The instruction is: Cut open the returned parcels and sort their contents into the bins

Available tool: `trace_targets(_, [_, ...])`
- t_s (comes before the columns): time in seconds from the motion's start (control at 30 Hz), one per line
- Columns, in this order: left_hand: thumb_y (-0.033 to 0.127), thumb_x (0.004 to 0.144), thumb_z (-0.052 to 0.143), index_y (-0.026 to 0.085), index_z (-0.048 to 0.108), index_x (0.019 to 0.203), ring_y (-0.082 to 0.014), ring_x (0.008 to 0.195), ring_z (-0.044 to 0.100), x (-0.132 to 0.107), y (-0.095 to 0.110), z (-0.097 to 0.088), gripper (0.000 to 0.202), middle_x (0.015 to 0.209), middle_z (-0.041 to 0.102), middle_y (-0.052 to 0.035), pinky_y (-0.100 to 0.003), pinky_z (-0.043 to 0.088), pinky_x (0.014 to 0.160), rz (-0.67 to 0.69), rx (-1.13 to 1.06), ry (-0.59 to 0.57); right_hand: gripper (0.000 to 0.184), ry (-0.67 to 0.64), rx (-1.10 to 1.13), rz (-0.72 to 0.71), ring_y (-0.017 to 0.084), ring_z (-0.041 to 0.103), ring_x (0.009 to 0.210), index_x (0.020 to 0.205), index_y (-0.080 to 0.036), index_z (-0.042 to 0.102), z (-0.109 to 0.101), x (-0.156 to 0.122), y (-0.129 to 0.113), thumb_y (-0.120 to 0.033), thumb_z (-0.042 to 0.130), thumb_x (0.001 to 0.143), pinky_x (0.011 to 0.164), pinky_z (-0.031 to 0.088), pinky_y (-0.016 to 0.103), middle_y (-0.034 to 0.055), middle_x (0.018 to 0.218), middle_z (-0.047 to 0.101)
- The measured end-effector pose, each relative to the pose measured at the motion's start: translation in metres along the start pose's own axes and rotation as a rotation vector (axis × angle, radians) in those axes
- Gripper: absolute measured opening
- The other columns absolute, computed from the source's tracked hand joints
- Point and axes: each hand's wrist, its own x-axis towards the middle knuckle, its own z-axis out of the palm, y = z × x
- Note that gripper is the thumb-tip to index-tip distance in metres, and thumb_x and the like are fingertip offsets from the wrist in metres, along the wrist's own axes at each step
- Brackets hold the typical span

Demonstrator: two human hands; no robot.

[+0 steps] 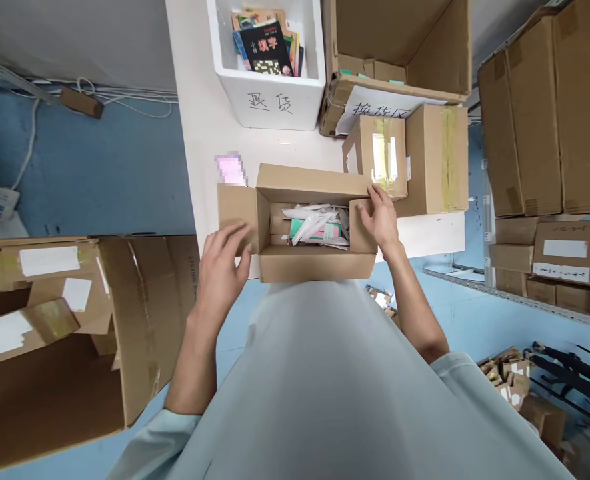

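Note:
A small open cardboard box lies at the near edge of a white table. Inside it I see crumpled white paper and a green-and-pink packet. My left hand rests at the box's left end flap, fingers spread and touching the cardboard. My right hand lies on the right end flap, fingers curled over its top edge. The other flaps stand open.
A white foam bin of books stands at the back. Right of it are a large open carton and taped boxes. A big open carton is at my left; shelves of boxes at right.

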Motion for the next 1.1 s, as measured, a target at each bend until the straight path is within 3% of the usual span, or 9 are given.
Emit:
trace_targets(0.17, [0.032,0.116,0.056,0.026,0.071,0.152,-0.0354,0.145,0.065,-0.011,-0.018,0.000,0.039,0.155,0.072,-0.0139,-0.063,0.048,0.132,-0.056,-0.028,-0.019,0.050,0.107,-0.013,-0.009,0.040,0.055,0.159,0.153,-0.020,0.070,-0.002,-0.001,-0.052,-0.046,0.044,0.119,0.140,0.040,0.069,0.0213,0.164,0.063])
trace_targets(0.23, [0.032,0.116,0.057,0.026,0.070,0.152,-0.0355,0.145,0.065,-0.012,-0.020,0.005,0.039,0.155,0.072,-0.0138,-0.065,0.045,0.135,-0.068,-0.033,-0.041,0.046,0.056,0.016,-0.088,0.037,0.063,0.148,0.145,-0.023,0.075,0.007,-0.001,-0.084,-0.042,0.040,0.122,0.135,0.047,0.063,0.0185,0.151,0.071])
trace_targets(0.37, [0.031,0.116,0.057,0.025,0.070,0.152,-0.0356,0.149,0.064,-0.010,-0.024,0.016,0.039,0.157,0.069,-0.0157,-0.059,0.053,0.129,-0.051,-0.083,-0.075,0.036,-0.479,-0.047,-0.407,0.031,0.076,0.131,0.136,-0.019,0.080,0.053,0.014,-0.144,-0.027,0.050,0.120,0.119,0.057,0.043,0.0156,0.136,0.081])
trace_targets(0.43, [0.030,0.116,0.057,0.025,0.069,0.153,-0.0359,0.151,0.063,-0.009,-0.027,0.020,0.040,0.160,0.066,-0.0172,-0.058,0.054,0.128,-0.032,-0.098,-0.089,0.037,-0.697,-0.233,-0.449,0.030,0.077,0.132,0.137,-0.014,0.080,0.078,0.027,-0.161,-0.017,0.048,0.118,0.114,0.057,0.037,0.0187,0.141,0.082])
trace_targets(0.5, [0.029,0.116,0.056,0.024,0.068,0.154,-0.0361,0.152,0.063,-0.009,-0.030,0.023,0.041,0.160,0.065,-0.0181,-0.058,0.054,0.129,-0.018,-0.107,-0.099,0.040,-0.822,-0.426,-0.422,0.030,0.077,0.136,0.141,-0.011,0.079,0.097,0.037,-0.168,-0.009,0.049,0.114,0.111,0.057,0.035,0.0219,0.147,0.080])
trace_targets(0.6, [0.026,0.116,0.055,0.024,0.067,0.155,-0.0355,0.154,0.062,-0.011,-0.036,0.026,0.041,0.162,0.064,-0.0179,-0.058,0.055,0.129,-0.009,-0.123,-0.110,0.041,-0.890,-0.567,-0.362,0.034,0.078,0.134,0.143,-0.008,0.078,0.107,0.040,-0.163,-0.006,0.053,0.109,0.108,0.059,0.038,0.0257,0.145,0.080])
trace_targets(0.77, [0.026,0.115,0.054,0.021,0.067,0.153,-0.0362,0.159,0.058,-0.012,-0.042,0.036,0.041,0.168,0.060,-0.0196,-0.059,0.054,0.131,-0.015,-0.160,-0.123,0.040,-0.869,-0.674,-0.307,0.038,0.076,0.137,0.144,-0.002,0.075,0.107,0.027,-0.155,-0.010,0.056,0.109,0.112,0.060,0.043,0.0323,0.142,0.078])
trace_targets(0.9, [0.024,0.114,0.053,0.019,0.067,0.153,-0.0368,0.161,0.056,-0.012,-0.044,0.039,0.042,0.169,0.058,-0.0207,-0.060,0.051,0.135,-0.013,-0.158,-0.139,0.060,-0.817,-0.701,-0.325,0.041,0.065,0.148,0.160,0.003,0.056,0.120,0.020,-0.164,-0.023,0.069,0.107,0.120,0.056,0.046,0.0379,0.160,0.063])
trace_targets(1.1, [0.024,0.114,0.052,0.018,0.068,0.153,-0.0382,0.168,0.050,-0.012,-0.050,0.035,0.042,0.174,0.054,-0.0214,-0.062,0.047,0.138,0.026,-0.152,-0.199,0.076,-0.885,-0.729,-0.312,0.041,0.067,0.145,0.159,0.002,0.052,0.138,0.022,-0.171,-0.028,0.083,0.097,0.117,0.058,0.046,0.0361,0.159,0.062])
